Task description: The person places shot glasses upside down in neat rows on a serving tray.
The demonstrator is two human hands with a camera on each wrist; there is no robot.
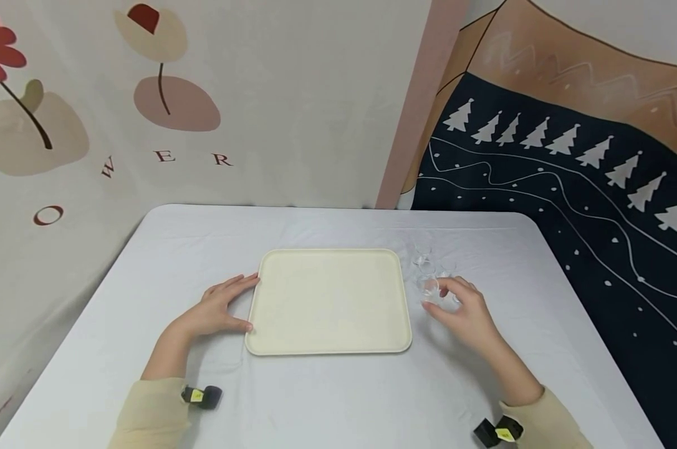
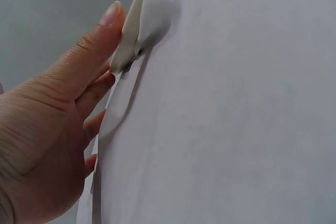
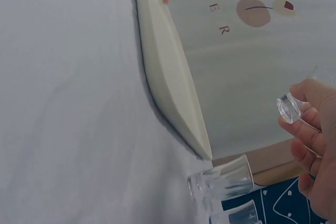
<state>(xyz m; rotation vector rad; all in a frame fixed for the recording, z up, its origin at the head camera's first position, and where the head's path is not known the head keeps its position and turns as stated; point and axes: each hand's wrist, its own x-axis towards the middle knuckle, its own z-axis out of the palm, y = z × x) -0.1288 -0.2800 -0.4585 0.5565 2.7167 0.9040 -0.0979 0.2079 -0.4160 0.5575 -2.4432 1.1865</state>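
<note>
A cream rectangular tray (image 1: 330, 302) lies flat on the white-covered table. At its left edge rests my left hand (image 1: 217, 308), thumb near the front corner and extended fingers farther up the side. In the left wrist view the thumb (image 2: 86, 51) lies against the tray's rim (image 2: 131, 24). To the right of the tray, my right hand (image 1: 467, 308) pinches a small clear glass (image 1: 428, 286) between thumb and fingers. The right wrist view shows the thick base of that glass (image 3: 288, 108) raised off the table, with the hand covering part of its body.
More clear glasses (image 1: 422, 254) stand close behind the right hand, beside the tray's right edge. Two of them, one a tapered glass (image 3: 226, 178), show low in the right wrist view. Printed cloth backdrops (image 1: 293, 112) rise behind the table (image 1: 316, 399).
</note>
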